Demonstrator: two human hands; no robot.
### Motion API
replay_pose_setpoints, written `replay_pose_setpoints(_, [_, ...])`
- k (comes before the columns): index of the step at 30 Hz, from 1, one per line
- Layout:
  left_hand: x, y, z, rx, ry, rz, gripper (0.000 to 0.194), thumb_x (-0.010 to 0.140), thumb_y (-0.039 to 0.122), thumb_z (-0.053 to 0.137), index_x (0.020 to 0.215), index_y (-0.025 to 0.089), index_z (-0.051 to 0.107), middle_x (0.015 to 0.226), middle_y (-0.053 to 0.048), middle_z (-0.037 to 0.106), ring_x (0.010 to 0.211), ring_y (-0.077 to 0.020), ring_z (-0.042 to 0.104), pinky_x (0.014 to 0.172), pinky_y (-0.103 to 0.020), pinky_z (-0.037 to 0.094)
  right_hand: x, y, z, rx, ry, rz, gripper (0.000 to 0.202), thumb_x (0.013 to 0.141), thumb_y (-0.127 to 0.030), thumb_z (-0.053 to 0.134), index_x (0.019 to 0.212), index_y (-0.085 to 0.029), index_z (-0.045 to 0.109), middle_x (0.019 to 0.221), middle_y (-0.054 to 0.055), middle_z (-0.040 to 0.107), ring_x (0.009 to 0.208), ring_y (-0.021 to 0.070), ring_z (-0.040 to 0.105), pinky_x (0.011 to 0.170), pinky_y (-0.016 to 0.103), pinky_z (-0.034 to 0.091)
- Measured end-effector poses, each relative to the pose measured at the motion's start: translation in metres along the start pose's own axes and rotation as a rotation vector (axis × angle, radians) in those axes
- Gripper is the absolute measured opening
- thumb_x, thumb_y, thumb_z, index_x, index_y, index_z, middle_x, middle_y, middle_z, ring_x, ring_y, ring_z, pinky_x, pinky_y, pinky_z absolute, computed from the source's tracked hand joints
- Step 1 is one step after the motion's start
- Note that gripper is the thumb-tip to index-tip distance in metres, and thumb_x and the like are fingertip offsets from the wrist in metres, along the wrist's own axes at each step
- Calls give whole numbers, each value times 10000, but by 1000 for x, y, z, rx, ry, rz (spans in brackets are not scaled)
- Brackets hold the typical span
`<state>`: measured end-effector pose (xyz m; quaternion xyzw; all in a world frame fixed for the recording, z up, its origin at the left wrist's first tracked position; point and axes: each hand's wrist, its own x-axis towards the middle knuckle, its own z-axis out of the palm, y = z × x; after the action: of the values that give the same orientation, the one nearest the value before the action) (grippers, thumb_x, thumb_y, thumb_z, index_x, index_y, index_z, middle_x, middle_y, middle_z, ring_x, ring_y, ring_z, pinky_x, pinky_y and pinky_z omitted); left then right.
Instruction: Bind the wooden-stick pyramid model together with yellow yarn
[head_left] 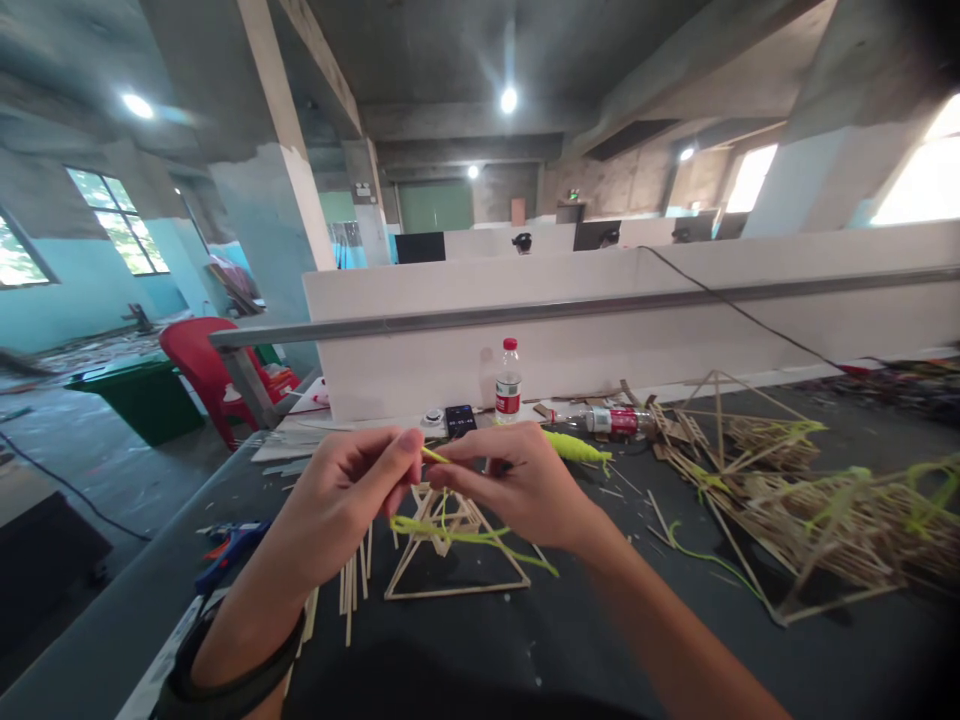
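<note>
Between my two hands a yellow-green cord (435,455) is stretched over a short span. My left hand (367,480) pinches one side of it, fingers closed. The thumb and fingers of my right hand (517,480) grip the other side. Loose lengths of the cord hang below my hands, across a frame of thin wooden sticks (457,595) with a triangular base that stands on the dark table. My hands hide the frame's upper part. Several loose sticks (352,590) lie beside it on the left. A bundle of the same cord (576,448) lies behind my right hand.
An upright water bottle (508,385), a phone (460,420) and a bottle on its side (611,420) are at the back by a white partition (450,365). A glue gun (232,550) lies left. Stick frames and a stick pile (847,530) spread over the right side.
</note>
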<state>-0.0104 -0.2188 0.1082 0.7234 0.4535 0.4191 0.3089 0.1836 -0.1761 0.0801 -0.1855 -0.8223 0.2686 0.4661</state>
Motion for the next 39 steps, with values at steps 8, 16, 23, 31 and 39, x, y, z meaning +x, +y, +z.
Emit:
replay_pose_setpoints(8, [-1,-2,-5,-15,88,-2,465,986,470,454,626,188,537,503,49,404,480,-87,353,478,-244,261,-2,-2,-9,-84,113,16,164,896,-308,651,899,-199,773,690,-4,713,543,79,559,417,210,369])
replay_pose_setpoints(16, [6,-4,0,-54,94,-32,465,974,448,490,590,187,510,493,46,384,501,-101,350,522,-267,270,-4,4,-9,-200,149,61,76,800,-223,645,802,-192,714,659,-12,668,514,82,524,469,221,436])
replay_pose_setpoints(23, [12,-17,-2,-229,33,-80,412,952,431,545,620,189,572,442,59,379,474,-98,307,540,-257,304,-6,4,-20,-172,160,55,114,843,-248,642,865,-184,733,710,10,704,563,101,589,508,232,468])
replay_pose_setpoints(31, [11,-17,-8,-249,34,-104,411,946,429,549,611,192,567,419,55,380,474,-100,317,519,-243,304,-9,-1,-38,-127,16,136,152,934,-306,589,911,-207,702,765,16,736,665,133,654,570,261,474])
replay_pose_setpoints(39, [11,-16,-9,-114,36,-98,398,949,437,521,633,203,587,417,52,393,457,-105,359,516,-240,345,-10,-2,-44,-233,38,85,107,953,-270,545,913,-222,631,786,0,714,690,130,660,610,263,492])
